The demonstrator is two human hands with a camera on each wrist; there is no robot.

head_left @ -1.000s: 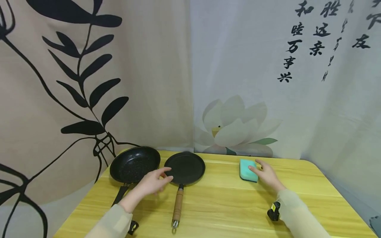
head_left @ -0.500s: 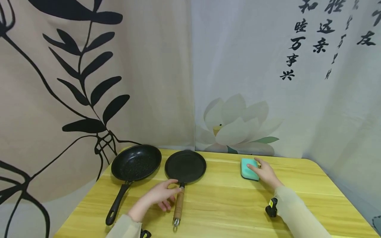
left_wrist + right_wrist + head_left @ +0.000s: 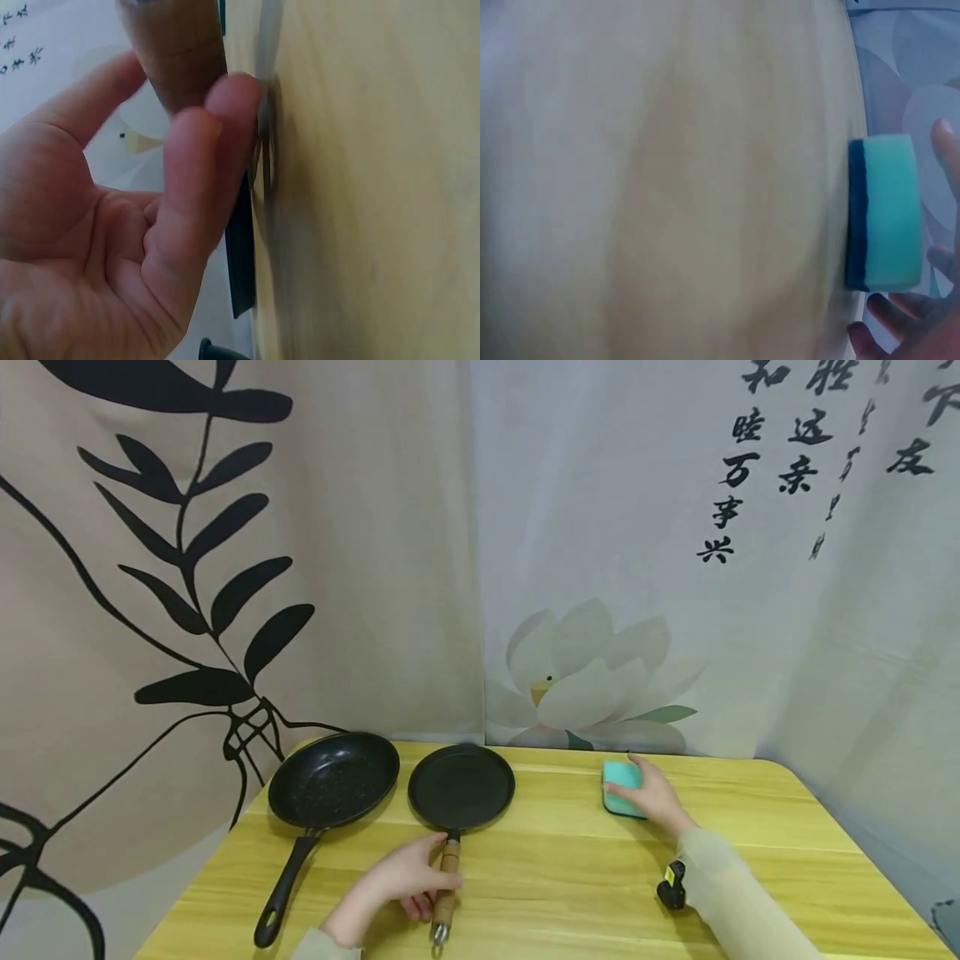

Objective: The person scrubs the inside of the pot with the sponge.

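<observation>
In the head view, my left hand [image 3: 405, 872] hovers over the wooden handle [image 3: 446, 897] of a flat black crepe pan [image 3: 462, 787]. Its thumb reaches across the handle while the other fingers bend down on the left side. From the left wrist view, the fingers [image 3: 191, 161] curve loosely about the handle [image 3: 178, 56], with a gap at the palm. My right hand [image 3: 654, 793] spreads over a turquoise sponge [image 3: 624, 775] with a dark underside. In the right wrist view, thumb and fingers lie about the sponge [image 3: 891, 214] without closing on it.
A deeper black frying pan [image 3: 333, 781] with a black handle [image 3: 283, 893] lies left of the crepe pan. Everything lies on a yellow wood-grain table [image 3: 555, 877]. A printed curtain [image 3: 397, 568] hangs behind the table's back edge.
My left hand has come down and toward the near side, from beside the pans to the crepe pan's handle. My right hand has shifted slightly further over the sponge.
</observation>
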